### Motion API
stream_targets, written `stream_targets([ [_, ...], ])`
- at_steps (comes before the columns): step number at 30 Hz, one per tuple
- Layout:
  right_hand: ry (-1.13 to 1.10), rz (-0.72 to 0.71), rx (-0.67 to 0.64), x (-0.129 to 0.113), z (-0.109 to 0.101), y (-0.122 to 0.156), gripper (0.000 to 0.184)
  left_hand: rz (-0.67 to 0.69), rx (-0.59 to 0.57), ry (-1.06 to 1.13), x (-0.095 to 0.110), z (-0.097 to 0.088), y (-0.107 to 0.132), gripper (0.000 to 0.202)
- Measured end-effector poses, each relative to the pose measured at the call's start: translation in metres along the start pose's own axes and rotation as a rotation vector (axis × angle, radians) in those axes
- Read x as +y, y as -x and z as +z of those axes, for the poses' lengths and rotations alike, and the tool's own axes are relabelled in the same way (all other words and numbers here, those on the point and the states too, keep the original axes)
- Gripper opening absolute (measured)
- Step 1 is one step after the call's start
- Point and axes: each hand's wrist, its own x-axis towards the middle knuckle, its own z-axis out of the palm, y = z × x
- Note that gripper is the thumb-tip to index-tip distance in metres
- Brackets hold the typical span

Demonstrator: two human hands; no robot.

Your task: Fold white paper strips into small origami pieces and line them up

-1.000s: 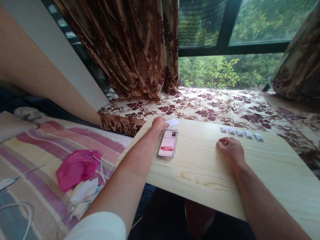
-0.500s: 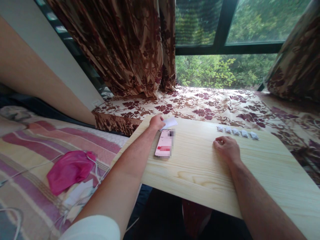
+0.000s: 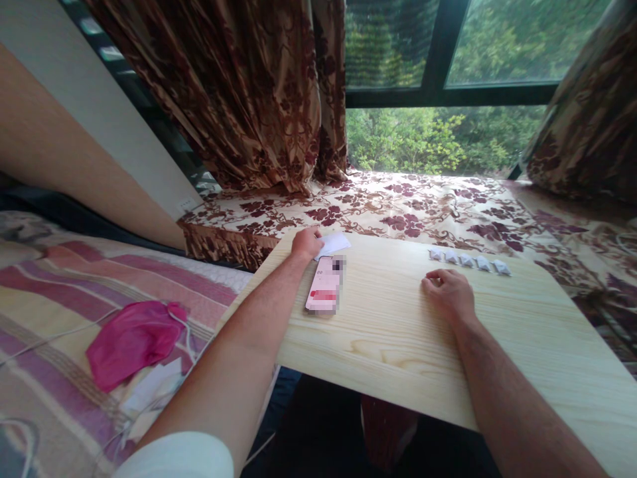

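My left hand (image 3: 307, 243) is at the far left corner of the table, its fingers closed at the left end of some white paper (image 3: 334, 244). The fingertips are partly hidden there. Just nearer to me lies a phone (image 3: 322, 285) with a pink lit screen, partly blurred out. My right hand (image 3: 450, 294) rests on the tabletop with its fingers curled in and the thumb close to the index finger; nothing shows in it. Beyond it, several small folded white paper pieces (image 3: 468, 260) stand in a row near the far edge.
The pale wooden table (image 3: 388, 372) has rounded corners. Behind it is a ledge covered with floral cloth (image 3: 408, 199), below a window with curtains (image 3: 259, 99). On the left, a striped bed (image 3: 44, 285) holds a bright pink cloth item (image 3: 134, 342) and white cables (image 3: 186, 335).
The whole view has shifted slightly, so things sit a little further left. Both hands keep nearly the same places, the left at the paper and the right on the table.
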Motion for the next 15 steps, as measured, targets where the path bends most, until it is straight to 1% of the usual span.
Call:
stream_targets([
  [3, 0.003, 0.002, -0.007, -0.0001, -0.0006, -0.0004, 0.026, -0.01, 0.009, -0.009, 0.001, -0.0009, 0.0013, 0.016],
  [9, -0.006, 0.004, -0.012, 0.0004, -0.0008, -0.0009, 0.027, -0.035, -0.01, -0.019, -0.0005, -0.0024, -0.0011, 0.012],
  [15, -0.002, 0.0, -0.01, 0.0017, 0.0006, -0.0011, 0.026, -0.008, -0.033, -0.017, 0.0007, -0.0082, -0.0052, 0.013],
])
